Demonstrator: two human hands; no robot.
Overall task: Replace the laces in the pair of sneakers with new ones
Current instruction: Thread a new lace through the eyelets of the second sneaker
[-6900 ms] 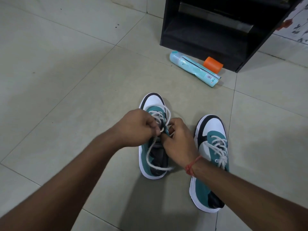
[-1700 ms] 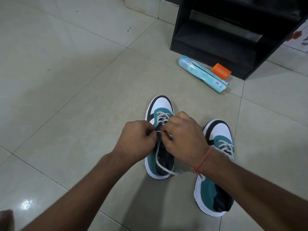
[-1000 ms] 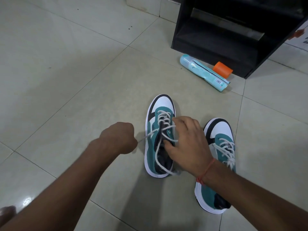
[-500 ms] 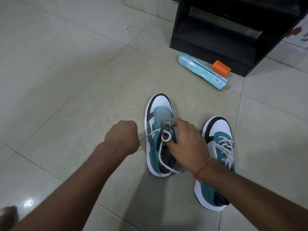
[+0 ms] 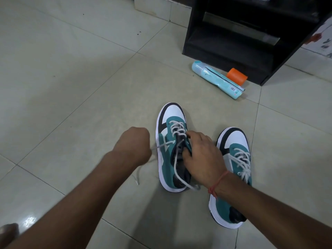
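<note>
A: Sneakers, where are they?
B: Both on the tiled floor (image 5: 71, 87). The left sneaker (image 5: 171, 146) stands just left of the right sneaker (image 5: 231, 169), toes toward the black cabinet (image 5: 242, 33).
A: And the hands?
B: The left hand (image 5: 133, 145) is a fist gripping the white lace (image 5: 162, 145), drawn sideways out of the left sneaker. The right hand (image 5: 201, 155) grips that sneaker's tongue area, fingers curled in.
A: Anything by the cabinet?
B: A turquoise tube (image 5: 215, 79) and an orange cylinder (image 5: 236, 76), touching.
</note>
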